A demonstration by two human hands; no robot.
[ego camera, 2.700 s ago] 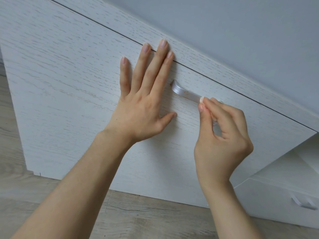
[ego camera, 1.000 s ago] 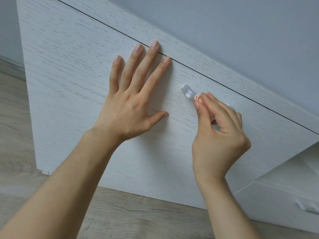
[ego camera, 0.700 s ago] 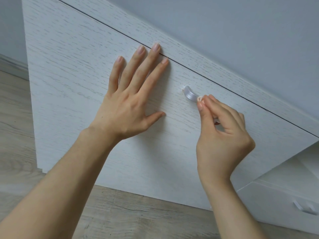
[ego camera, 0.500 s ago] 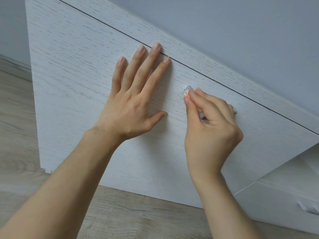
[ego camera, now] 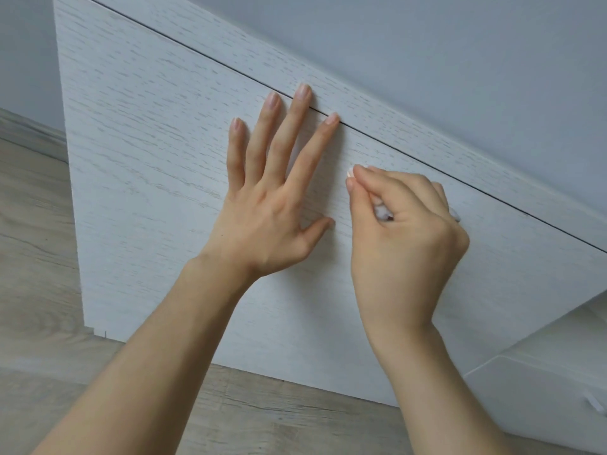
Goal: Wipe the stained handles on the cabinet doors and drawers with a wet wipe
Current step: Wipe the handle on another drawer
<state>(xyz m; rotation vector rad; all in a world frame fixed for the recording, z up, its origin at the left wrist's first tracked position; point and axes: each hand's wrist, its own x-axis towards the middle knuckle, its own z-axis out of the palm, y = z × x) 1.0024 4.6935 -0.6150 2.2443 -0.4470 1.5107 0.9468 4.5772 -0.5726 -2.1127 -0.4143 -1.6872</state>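
My left hand (ego camera: 276, 205) lies flat with spread fingers on the white wood-grain cabinet door (ego camera: 157, 165), fingertips at its top seam. My right hand (ego camera: 404, 231) is curled over the door's silver handle, pinching a small white wet wipe (ego camera: 381, 211) against it. The hand covers almost all of the handle; only its right end (ego camera: 456, 214) peeks out behind the knuckles.
A grey wall (ego camera: 460, 60) rises behind the cabinet. Light wood flooring (ego camera: 39, 290) runs below and to the left. At the lower right stands a white drawer unit (ego camera: 542, 405) with a small silver handle (ego camera: 595, 403).
My right hand has slid left along the handle with the wipe, now covering the left end that showed before. My left hand stays pressed on the door.
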